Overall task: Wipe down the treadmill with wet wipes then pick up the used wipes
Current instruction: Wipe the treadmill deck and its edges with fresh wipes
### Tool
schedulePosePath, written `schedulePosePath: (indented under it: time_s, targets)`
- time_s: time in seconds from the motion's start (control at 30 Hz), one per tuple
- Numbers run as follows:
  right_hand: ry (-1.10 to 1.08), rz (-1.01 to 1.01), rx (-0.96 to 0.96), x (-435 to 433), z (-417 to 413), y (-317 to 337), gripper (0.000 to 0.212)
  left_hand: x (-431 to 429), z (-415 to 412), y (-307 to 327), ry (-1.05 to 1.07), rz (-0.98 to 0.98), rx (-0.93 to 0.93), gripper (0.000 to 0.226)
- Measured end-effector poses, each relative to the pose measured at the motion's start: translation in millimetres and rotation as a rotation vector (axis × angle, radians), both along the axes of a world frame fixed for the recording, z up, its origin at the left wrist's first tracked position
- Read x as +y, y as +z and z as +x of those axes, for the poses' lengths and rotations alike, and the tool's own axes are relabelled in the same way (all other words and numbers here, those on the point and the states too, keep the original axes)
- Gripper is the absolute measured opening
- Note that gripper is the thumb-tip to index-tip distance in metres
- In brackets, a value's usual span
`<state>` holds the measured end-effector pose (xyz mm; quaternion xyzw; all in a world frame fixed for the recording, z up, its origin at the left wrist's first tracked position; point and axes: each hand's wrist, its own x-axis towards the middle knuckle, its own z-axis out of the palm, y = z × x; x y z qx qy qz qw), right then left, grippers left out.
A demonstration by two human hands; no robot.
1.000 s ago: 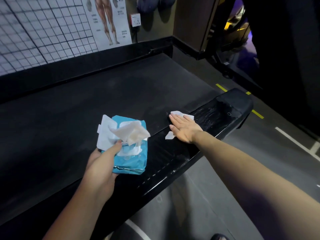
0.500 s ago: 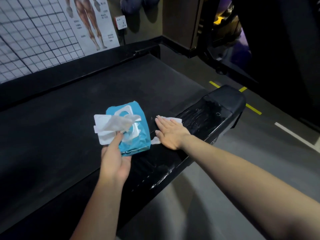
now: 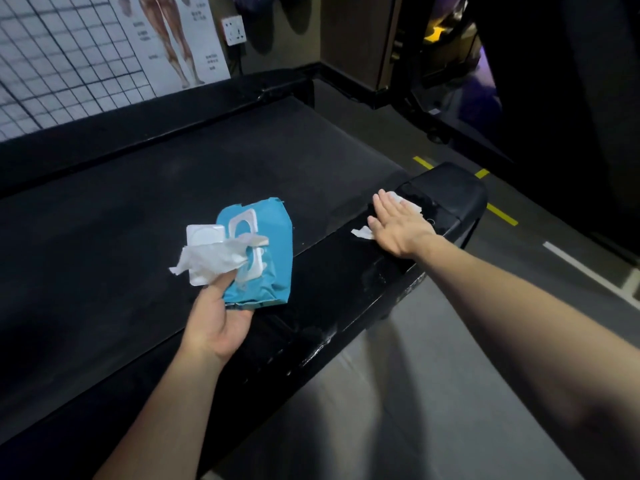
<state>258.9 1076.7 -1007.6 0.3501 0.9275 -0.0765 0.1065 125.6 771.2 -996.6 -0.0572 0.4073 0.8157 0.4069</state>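
Observation:
A black treadmill lies across the view, with its belt (image 3: 194, 188) on the left and a glossy side rail (image 3: 339, 278) on the right. My right hand (image 3: 398, 226) lies flat, fingers straight, pressing a white wet wipe (image 3: 408, 204) onto the rail near its rear end cap. Wet streaks shine on the rail behind the hand. My left hand (image 3: 221, 313) holds a blue wet-wipe pack (image 3: 273, 251) above the belt, thumb on top. The pack's white lid stands open and a loose wipe (image 3: 211, 259) sticks out of it.
Beyond the belt runs the treadmill's far black rail (image 3: 166, 116), against a wall with a wire grid, an anatomy poster (image 3: 173, 36) and a socket (image 3: 234, 30). Grey floor with yellow (image 3: 500, 213) and white lines lies to the right. Dark gym equipment stands at the back right.
My right hand has slid the wipe along the rail toward the rear end cap. My left hand has kept hold of the pack, which now sits tilted with the loose wipe hanging left.

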Motion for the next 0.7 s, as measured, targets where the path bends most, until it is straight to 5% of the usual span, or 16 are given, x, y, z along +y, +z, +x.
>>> schedulePosePath:
  time_s: [0.17, 0.27, 0.43, 0.53, 0.7]
  targets:
    - [0.142, 0.015, 0.045, -20.8, 44.1, 5.0, 0.061, 0.8, -1.9, 1.7, -0.060, 0.043, 0.005, 0.034]
    - [0.157, -0.013, 0.271, -50.7, 68.8, 5.5, 0.072, 1.1, -2.6, 2.1, -0.077, 0.074, 0.005, 0.035]
    - [0.386, -0.021, 0.489, -142.2, 59.1, 7.4, 0.050, 3.3, -1.9, 3.6, -0.082, 0.055, 0.024, 0.033]
    - [0.467, -0.066, 0.370, -179.8, 37.4, 2.0, 0.059, 3.2, 0.1, 4.2, -0.075, 0.037, 0.043, 0.029]
    - [0.338, 0.032, 0.185, -94.6, 16.8, 9.5, 0.057, -1.3, 0.7, 0.9, -0.018, 0.060, -0.008, 0.045]
